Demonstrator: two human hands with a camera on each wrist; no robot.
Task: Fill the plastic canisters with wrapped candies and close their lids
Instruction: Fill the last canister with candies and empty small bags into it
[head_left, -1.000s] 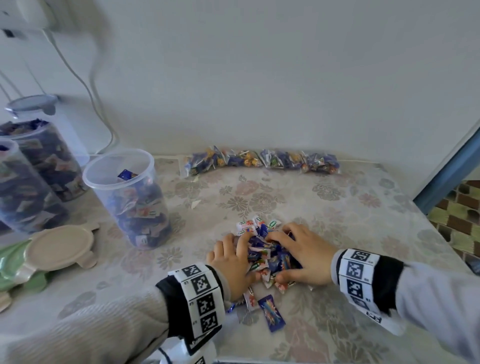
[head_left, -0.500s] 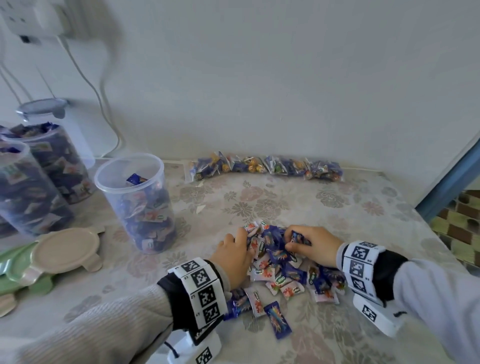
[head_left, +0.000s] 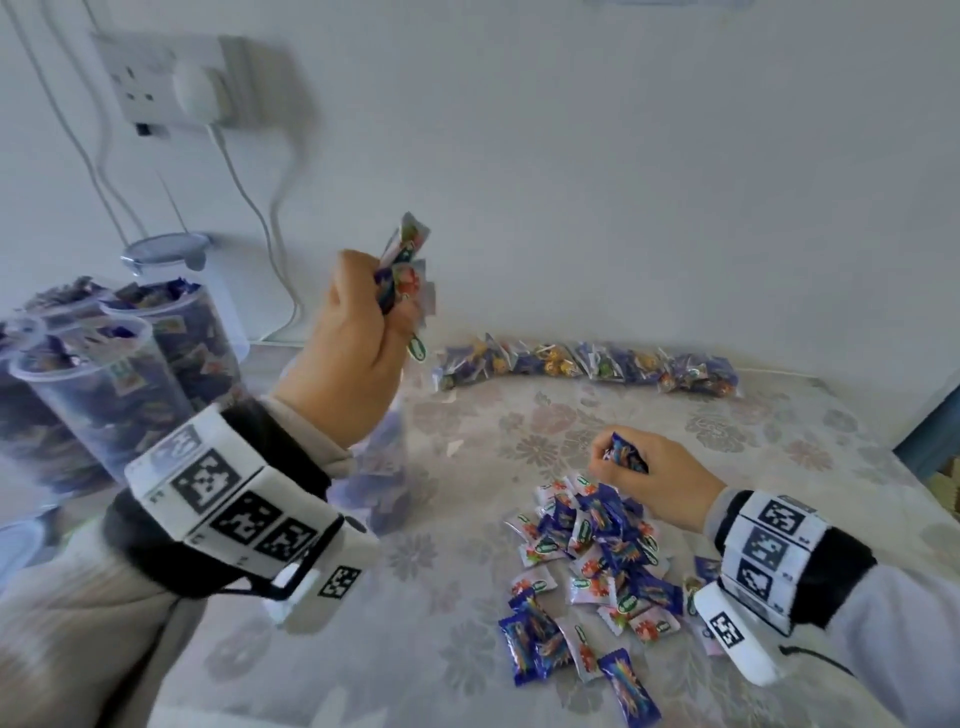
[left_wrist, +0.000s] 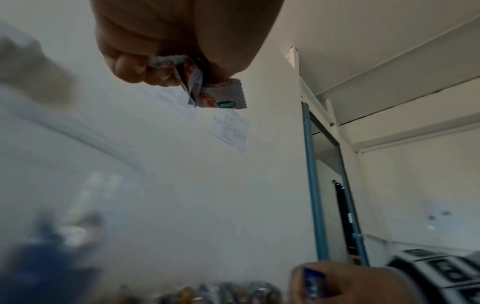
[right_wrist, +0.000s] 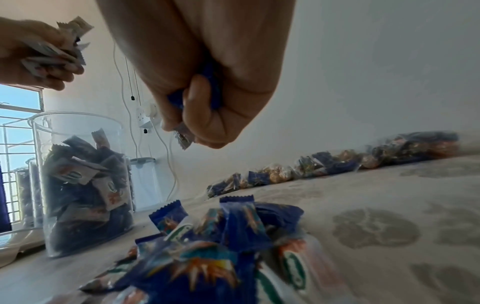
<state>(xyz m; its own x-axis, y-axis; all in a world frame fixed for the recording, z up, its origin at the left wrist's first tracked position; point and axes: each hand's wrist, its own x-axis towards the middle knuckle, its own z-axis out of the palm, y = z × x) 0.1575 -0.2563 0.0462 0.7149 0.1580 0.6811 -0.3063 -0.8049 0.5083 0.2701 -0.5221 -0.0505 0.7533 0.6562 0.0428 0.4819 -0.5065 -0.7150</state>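
Above the open canister (right_wrist: 83, 185), a clear round plastic cylinder partly filled with crinkly wrappers, the left hand (head_left: 348, 353) is raised, its fingers curled tight round a bunch of candies (head_left: 405, 270) with serrated foil ends sticking out. To the right of the canister, on the flower-patterned cloth of the desk (head_left: 779, 457), lies the loose pile of candies (head_left: 597, 561), glossy blue and white flat packets. Just over that pile the right hand (head_left: 660, 478) is closed in a fist on a few blue packets (head_left: 626, 454). Behind the pile, against the wall, runs a row of clear bags (head_left: 587, 364). Left of the open canister stand fuller canisters (head_left: 93, 395).
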